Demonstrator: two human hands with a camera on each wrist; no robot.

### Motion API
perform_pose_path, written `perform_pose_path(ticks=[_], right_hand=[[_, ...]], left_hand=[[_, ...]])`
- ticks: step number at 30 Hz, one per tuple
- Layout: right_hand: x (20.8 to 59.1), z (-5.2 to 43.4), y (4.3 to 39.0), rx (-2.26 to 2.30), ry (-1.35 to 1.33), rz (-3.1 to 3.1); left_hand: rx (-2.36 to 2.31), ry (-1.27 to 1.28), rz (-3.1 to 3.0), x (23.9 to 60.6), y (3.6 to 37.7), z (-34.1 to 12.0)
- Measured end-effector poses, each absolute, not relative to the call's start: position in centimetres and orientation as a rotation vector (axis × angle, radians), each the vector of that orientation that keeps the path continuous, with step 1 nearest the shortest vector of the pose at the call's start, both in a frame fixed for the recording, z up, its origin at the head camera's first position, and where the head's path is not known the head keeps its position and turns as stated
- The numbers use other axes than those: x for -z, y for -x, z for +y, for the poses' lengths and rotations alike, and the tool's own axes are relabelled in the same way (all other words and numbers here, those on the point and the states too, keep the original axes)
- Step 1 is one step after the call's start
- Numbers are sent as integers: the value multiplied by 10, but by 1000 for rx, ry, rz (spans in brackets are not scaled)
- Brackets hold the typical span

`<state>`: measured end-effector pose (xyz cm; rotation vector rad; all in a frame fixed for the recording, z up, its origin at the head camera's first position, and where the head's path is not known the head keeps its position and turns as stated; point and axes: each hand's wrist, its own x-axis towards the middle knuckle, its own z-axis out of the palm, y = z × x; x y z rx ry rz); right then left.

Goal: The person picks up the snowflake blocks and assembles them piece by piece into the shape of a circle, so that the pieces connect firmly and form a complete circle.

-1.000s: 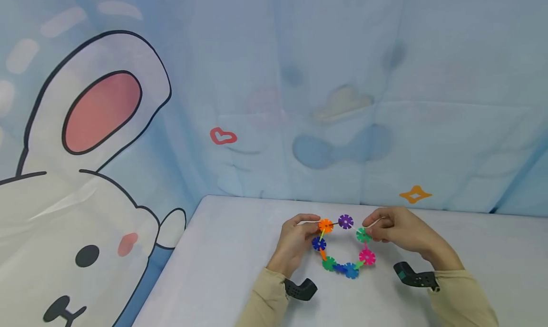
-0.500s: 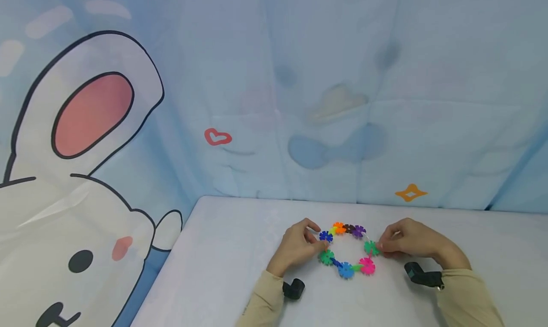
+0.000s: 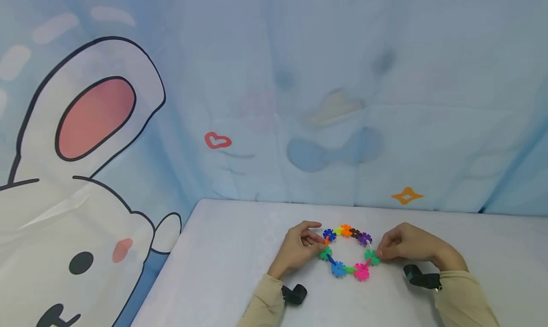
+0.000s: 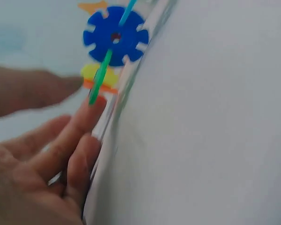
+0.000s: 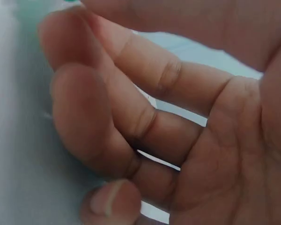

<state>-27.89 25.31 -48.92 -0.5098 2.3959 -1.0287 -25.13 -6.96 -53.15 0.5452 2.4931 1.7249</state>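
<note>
Seen from the head view: a closed ring of colourful plastic snowflake-shaped connector discs (image 3: 348, 252) lying flat on the pale grey tabletop (image 3: 222, 265), between two bare hands in beige sleeves; left hand (image 3: 297, 248) at the ring's left side, fingertips pinching the orange and green discs there, index finger stretched out toward the dark blue disc (image 3: 329, 234); right hand (image 3: 404, 244) at the ring's right side, fingers curled and pinching the green disc (image 3: 371, 256) on that edge; blue, pink, purple, orange and yellow discs all slotted edge to edge around the loop, no loose pieces in sight; judged nearly finished, the loop joined all round and set down, only a last press or adjustment at the two pinched joints seeming left; from the left wrist view, a blurred blue disc (image 4: 115, 36) crossed by a green piece, fingers just below it; from the right wrist view, only curled fingers (image 5: 103, 117) close to the lens, the grasp itself hidden; behind the table, a light blue fabric backdrop (image 3: 274, 80) printed with a white cartoon rabbit (image 3: 77, 213), a red heart and an orange star; black wrist straps (image 3: 294, 293) on both forearms
</note>
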Motion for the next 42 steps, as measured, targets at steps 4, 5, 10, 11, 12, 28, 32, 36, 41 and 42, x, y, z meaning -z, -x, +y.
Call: perform_pose_path(ticks=[4, 5, 10, 11, 12, 28, 32, 36, 41, 42], right_hand=[[492, 254, 281, 1059, 532, 2383], [493, 253, 282, 1071, 540, 2376], [497, 253, 283, 1106, 582, 2358], [497, 253, 283, 1111, 585, 2355], [498, 253, 283, 1114, 591, 2352], [504, 253, 291, 1120, 439, 2354], [506, 255, 295, 1091, 387, 2402], [506, 258, 297, 1073, 346, 2450], [506, 259, 298, 1103, 316, 2443], [506, 259, 298, 1106, 312, 2443]], left_hand=[[-1751, -594, 2422, 534, 255, -78], [-1746, -609, 2410, 534, 256, -80], [-1654, -651, 2409, 536, 259, -83], [-1630, -658, 2413, 536, 260, -82], [-1604, -661, 2420, 536, 261, -81], [-1544, -648, 2484, 546, 266, -81], [-1613, -629, 2453, 549, 266, -85], [-1627, -645, 2465, 549, 267, -88], [-1637, -641, 2465, 550, 267, -93], [-1640, -637, 2461, 550, 267, -94]])
